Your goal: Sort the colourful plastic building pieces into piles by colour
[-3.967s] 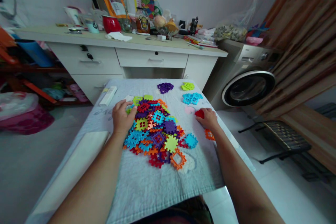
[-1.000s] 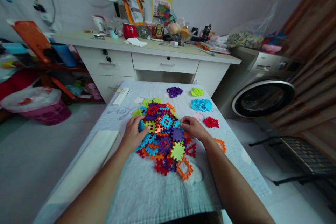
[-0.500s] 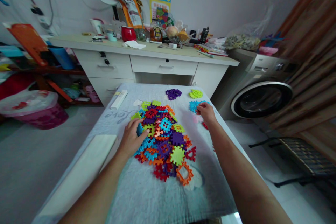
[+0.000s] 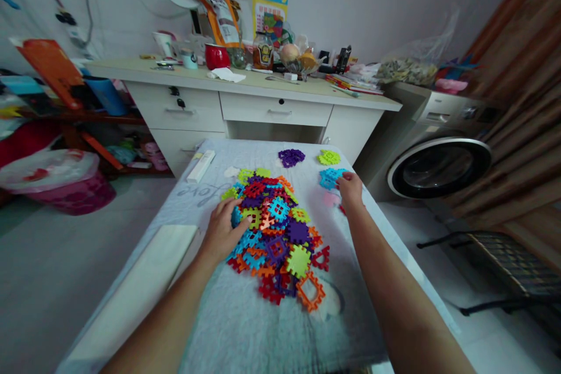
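A heap of coloured interlocking plastic tiles [image 4: 278, 231] lies in the middle of a table covered with a pale blue cloth [image 4: 245, 321]. My left hand [image 4: 223, 229] rests on the heap's left edge, fingers lying loosely over blue tiles. Farther back sit small sorted groups: purple tiles [image 4: 291, 157], lime green tiles [image 4: 329, 157] and light blue tiles [image 4: 328, 177]. My right hand [image 4: 351, 190] is over the right side of the light blue group, fingers bent down; what they hold is hidden. A red tile [image 4: 341, 209] peeks out beside my right wrist.
A white bar-shaped object [image 4: 200, 166] lies at the table's back left and a folded white cloth [image 4: 131, 286] along its left edge. Behind stand a cluttered white desk [image 4: 272, 108], a washing machine [image 4: 438, 160] to the right, and a pink bin [image 4: 65, 187] on the left floor.
My right hand left the heap, went back and right to the light blue group, and now sits slightly further right over it. My left hand stayed on the heap.
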Demonstrator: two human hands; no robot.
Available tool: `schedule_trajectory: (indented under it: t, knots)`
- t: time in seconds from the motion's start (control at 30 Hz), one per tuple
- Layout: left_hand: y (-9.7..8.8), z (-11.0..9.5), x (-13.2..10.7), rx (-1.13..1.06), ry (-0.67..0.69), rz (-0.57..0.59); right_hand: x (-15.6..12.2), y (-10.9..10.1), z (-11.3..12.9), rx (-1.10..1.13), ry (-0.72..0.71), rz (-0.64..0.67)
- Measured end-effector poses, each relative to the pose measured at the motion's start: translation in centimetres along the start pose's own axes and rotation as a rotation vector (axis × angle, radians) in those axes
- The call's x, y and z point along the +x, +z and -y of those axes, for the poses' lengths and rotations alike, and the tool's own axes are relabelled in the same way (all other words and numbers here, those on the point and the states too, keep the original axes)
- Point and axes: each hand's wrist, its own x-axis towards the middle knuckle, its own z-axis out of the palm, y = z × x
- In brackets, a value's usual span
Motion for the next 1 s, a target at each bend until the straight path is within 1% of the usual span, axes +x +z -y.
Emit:
schedule_trajectory:
  t: [0.07, 0.13, 0.23, 0.3, 0.37, 0.5, 0.57, 0.63, 0.8, 0.87, 1.0]
  knots:
    - [0.0, 0.0, 0.0, 0.002, -0.001, 0.005, -1.4, 0.1, -0.3, -0.014, -0.066, 0.038]
    - [0.0, -0.1, 0.0, -0.002, -0.004, 0.007, -3.0, 0.4, -0.3, -0.003, -0.112, 0.129]
    - [-0.1, -0.4, 0.0, -0.01, -0.02, 0.015, -5.7, 0.8, 0.1, -0.018, -0.206, 0.334]
    - [-0.3, -0.6, -0.1, -0.012, -0.03, 0.017, -7.4, 1.0, 0.7, -0.055, -0.321, 0.481]
    - [-0.3, -0.7, -0.1, -0.014, -0.035, 0.009, -8.7, 1.2, 1.1, -0.084, -0.439, 0.59]
    - [-0.1, -0.7, -0.1, -0.008, -0.04, -0.009, -10.1, 1.7, 1.1, -0.145, -0.598, 0.692]
    - [0.0, -0.6, -0.1, -0.005, -0.037, -0.019, -10.2, 2.2, 0.6, -0.17, -0.638, 0.716]
    - [0.1, -0.5, -0.1, -0.003, -0.033, -0.028, -10.2, 2.7, 0.0, -0.192, -0.638, 0.705]
    - [0.1, -0.5, 0.0, 0.002, -0.027, -0.04, -10.0, 3.4, -0.8, -0.234, -0.527, 0.631]
    - [0.1, -0.5, 0.0, -0.001, -0.025, -0.044, -9.9, 3.3, -0.7, -0.233, -0.492, 0.597]
    - [0.2, -0.3, 0.0, 0.001, -0.02, -0.04, -9.9, 2.9, -0.5, -0.232, -0.448, 0.484]
